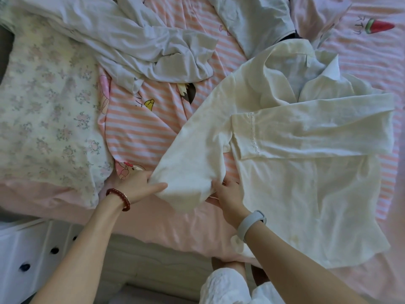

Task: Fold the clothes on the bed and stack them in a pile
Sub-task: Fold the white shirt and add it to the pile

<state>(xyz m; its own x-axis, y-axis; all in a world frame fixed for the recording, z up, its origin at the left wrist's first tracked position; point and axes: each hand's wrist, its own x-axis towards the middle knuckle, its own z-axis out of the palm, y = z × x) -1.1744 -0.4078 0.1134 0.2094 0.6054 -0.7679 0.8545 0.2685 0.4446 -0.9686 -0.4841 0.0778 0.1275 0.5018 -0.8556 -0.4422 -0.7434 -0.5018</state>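
Both hands, left hand [140, 187] and right hand [228, 194], pinch cream shirt [295, 194] sleeve cuff

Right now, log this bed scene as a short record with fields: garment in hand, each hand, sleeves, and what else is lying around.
garment: cream collared shirt, spread on the striped bedsheet
left hand: grips the cuff end of one sleeve
right hand: grips the same cuff end, other side
other sleeve: already folded across the chest
unfolded: pale grey garment above
beside: floral pillow
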